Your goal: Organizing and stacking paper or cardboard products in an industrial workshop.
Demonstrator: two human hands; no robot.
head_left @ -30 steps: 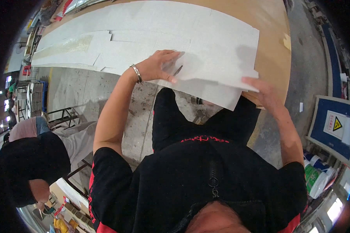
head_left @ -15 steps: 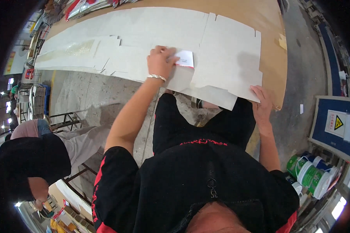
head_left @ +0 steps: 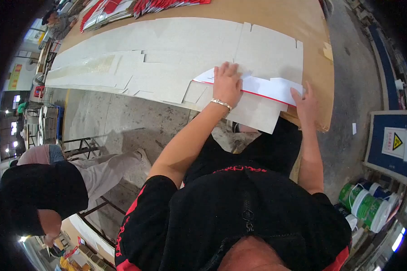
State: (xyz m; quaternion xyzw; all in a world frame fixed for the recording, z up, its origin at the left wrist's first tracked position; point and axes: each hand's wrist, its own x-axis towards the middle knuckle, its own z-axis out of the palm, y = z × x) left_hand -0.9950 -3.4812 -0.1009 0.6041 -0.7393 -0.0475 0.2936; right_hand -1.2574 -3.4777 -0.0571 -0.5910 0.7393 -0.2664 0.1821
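A long white folded paper or thin card piece (head_left: 262, 86) with a red near edge lies across the grey-white cardboard sheets (head_left: 181, 58). My left hand (head_left: 227, 86) rests flat over it left of its middle, fingers spread. At its right end, my right hand (head_left: 306, 105) has thumb and forefinger apart, the thumb touching the piece's corner. Part of the white piece is hidden beneath my left hand. A cardboard flap (head_left: 257, 113) hangs past the near table edge, over my legs.
Red and white stacked pieces (head_left: 172, 5) lie at the table's far side. Another person (head_left: 45, 185) bends at the left by a metal frame. Green and white buckets (head_left: 371, 210) and a blue board (head_left: 389, 147) stand on the right.
My left hand has moved right, and the white piece now stretches out between my hands with its red edge showing. My right hand has shifted from the cardboard's edge to the piece's right end.
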